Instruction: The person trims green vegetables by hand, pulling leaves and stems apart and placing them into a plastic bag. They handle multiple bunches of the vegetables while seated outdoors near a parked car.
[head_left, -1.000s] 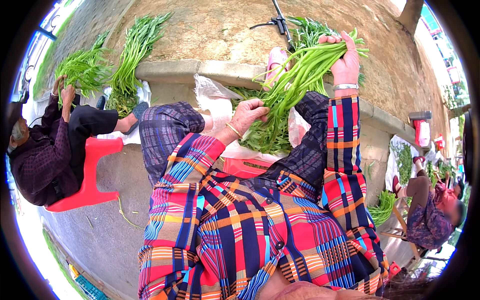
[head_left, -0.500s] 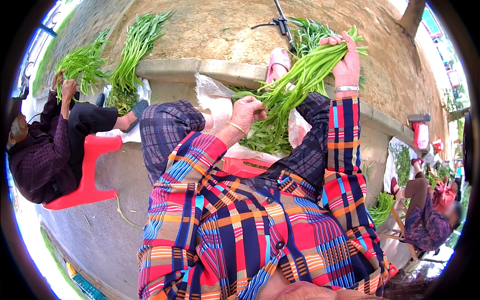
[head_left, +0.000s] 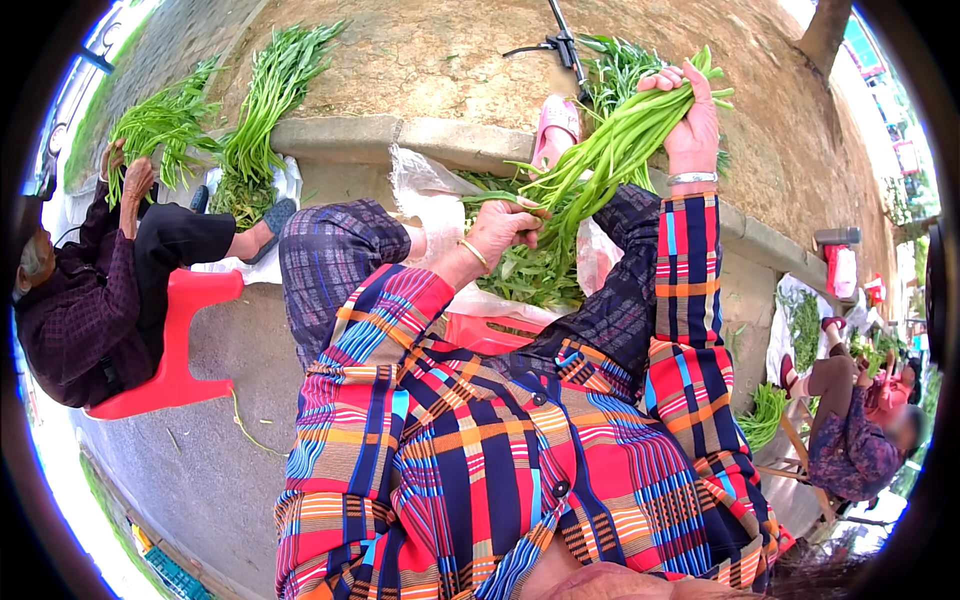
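Note:
A bunch of long-stemmed leafy greens (head_left: 625, 140) slants down to the left from my right hand (head_left: 692, 130), whose fingers are wrapped round its upper stem end. At the bunch's lower leafy side, my left hand (head_left: 503, 230) is closed, thumb against fingers, in a pinch on leaves. Just how many leaves it pinches is hidden. Loose green leaves (head_left: 530, 275) lie beneath both hands, on a white plastic sack (head_left: 420, 180) spread between my knees.
A low concrete kerb (head_left: 340, 135) runs ahead, with more greens (head_left: 275, 90) laid across it. A pink slipper (head_left: 556, 125) and black metal rod (head_left: 565, 45) lie beyond. On the left a co-worker sits on a red stool (head_left: 180, 350) holding greens; another person (head_left: 860, 440) sits at far right.
My left hand has moved slightly right and now pinches at the leaves. The right hand's bunch has shifted a little; the right arm stays nearly still.

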